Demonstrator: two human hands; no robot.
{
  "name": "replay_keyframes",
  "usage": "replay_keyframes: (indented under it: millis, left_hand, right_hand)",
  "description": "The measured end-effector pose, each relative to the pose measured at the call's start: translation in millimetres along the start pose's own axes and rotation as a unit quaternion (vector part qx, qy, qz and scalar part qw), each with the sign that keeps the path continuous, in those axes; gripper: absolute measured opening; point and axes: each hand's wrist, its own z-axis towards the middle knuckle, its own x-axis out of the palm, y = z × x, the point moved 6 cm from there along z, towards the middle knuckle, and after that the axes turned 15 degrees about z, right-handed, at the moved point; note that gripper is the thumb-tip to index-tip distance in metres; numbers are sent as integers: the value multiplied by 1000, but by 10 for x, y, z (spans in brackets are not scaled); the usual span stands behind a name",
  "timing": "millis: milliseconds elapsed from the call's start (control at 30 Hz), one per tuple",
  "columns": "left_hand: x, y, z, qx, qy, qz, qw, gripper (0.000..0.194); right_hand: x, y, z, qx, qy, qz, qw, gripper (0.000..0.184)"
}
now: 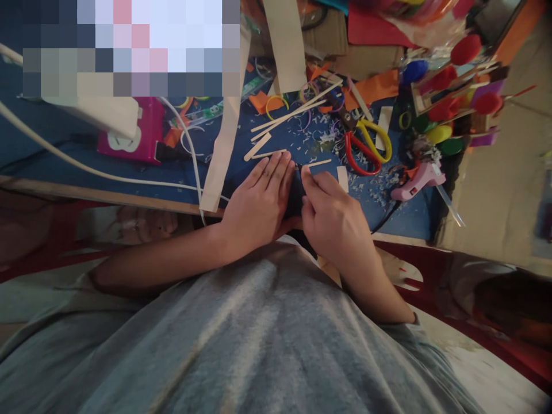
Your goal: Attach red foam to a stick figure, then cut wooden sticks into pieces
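My left hand (263, 198) lies on the blue tabletop with its fingers stretched out together. Its fingertips press on a thin wooden stick (268, 154), whose end sticks out to the left. Close beside it, my right hand (330, 210) is closed, thumb and index finger pinched near a small dark tip. What it grips is mostly hidden by the fingers. Another length of thin stick (319, 163) shows just beyond the right fingertips. Several wooden sticks (297, 109) lie crossed past the left hand, near a short flat wooden piece (257, 146).
Scissors with red and yellow handles (368, 146) lie right of centre among paper scraps. A pink glue gun (418, 181) rests at the right edge. A white adapter (103, 112) sits in a magenta socket box (150, 132); a white cable (107, 175) crosses the left side.
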Motion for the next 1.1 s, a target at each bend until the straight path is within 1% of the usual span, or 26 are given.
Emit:
replay_keyframes:
  millis: [167, 367, 533, 700, 833, 1100]
  left_hand:
    - [-13, 1, 18, -8, 8, -7, 1000, 99]
    - [23, 20, 6, -6, -11, -7, 1000, 99]
    - [22, 36, 4, -10, -9, -30, 999, 94]
    - [0, 46, 19, -12, 0, -30, 999, 96]
    - [1, 27, 23, -6, 8, -18, 1000, 94]
    - [-52, 11, 58, -9, 29, -5, 1000, 99]
  right_hand:
    - [-9, -2, -70, -4, -14, 9, 1000, 57]
    - [13, -8, 35, 16, 9, -11, 1000, 59]
    - [20, -7, 149, -3, -2, -8, 1000, 59]
    - [23, -21, 211, -4, -17, -4, 1000, 60]
    - [9, -11, 144, -7, -26, -2, 1000, 59]
    - [-3, -16, -5, 3, -20, -10, 1000, 58]
